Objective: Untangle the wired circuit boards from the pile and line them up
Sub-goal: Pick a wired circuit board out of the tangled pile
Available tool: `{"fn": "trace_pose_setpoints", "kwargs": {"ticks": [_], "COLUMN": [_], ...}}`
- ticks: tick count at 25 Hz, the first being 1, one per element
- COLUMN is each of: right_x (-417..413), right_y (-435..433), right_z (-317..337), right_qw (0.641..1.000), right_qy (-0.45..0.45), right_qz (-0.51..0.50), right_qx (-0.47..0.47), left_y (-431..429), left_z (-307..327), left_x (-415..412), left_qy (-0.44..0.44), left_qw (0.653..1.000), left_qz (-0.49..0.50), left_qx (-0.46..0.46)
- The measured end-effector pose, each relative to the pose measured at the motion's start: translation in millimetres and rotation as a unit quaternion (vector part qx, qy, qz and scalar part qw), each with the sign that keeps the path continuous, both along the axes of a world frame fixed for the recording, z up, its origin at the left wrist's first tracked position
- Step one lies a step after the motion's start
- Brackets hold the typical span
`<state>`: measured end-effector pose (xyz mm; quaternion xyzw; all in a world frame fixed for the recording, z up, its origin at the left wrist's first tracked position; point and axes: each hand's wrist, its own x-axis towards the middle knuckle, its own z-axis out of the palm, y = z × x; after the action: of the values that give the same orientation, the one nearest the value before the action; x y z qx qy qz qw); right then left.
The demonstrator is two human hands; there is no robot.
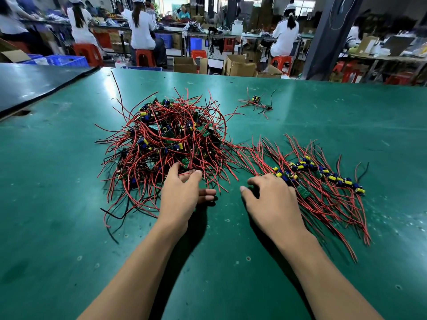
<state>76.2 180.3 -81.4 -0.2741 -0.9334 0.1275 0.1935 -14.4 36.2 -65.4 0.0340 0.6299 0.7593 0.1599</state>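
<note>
Leftmost, a dark sheet (34, 84) lies over the far corner of the green table (69, 204). Next to it, well onto the table, sits the pile (166, 139): small green circuit boards with blue and yellow parts, buried in a tangle of red and black wires (129, 188) that splay out on every side. The left hand (182, 192) is at the pile's near edge, palm turned inward. Its thumb and forefinger are bent toward each other with a few red strands between them, and the other fingers curl toward the right just above the table.

Farther back, a small clump (256, 103) of one or two wired boards lies apart from the rest. The right hand (272, 199) rests palm down with its fingers bent loosely over the left end of the row (323, 176). Its thumb is spread free to the left and it grips nothing that shows. The row's boards lie side by side, slanting away to the right, wires trailing toward the near edge. Behind the table, people sit on red stools (143, 57) among cardboard boxes (184, 64).
</note>
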Motion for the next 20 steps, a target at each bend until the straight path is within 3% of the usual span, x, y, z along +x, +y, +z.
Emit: {"fn": "trace_pose_setpoints", "kwargs": {"ticks": [6,11,16,20], "right_x": [-2,-3,-4,-4], "right_y": [-4,-1,-3,-5], "right_z": [-4,-5,-7,-6], "right_qw": [1.000,0.998,0.997,0.995], "right_qy": [0.017,0.056,0.045,0.037], "right_qz": [0.002,0.022,0.056,0.090], "right_qx": [0.000,-0.031,-0.019,-0.025], "left_y": [-1,-1,3,3], "left_z": [-3,-5,-8,-3], "left_x": [3,6,19,22], "left_qy": [0.073,0.079,0.204,0.211], "left_qw": [0.997,0.996,0.966,0.971], "left_qz": [-0.011,-0.020,-0.077,-0.067], "left_qx": [-0.023,-0.032,-0.142,-0.091]}}
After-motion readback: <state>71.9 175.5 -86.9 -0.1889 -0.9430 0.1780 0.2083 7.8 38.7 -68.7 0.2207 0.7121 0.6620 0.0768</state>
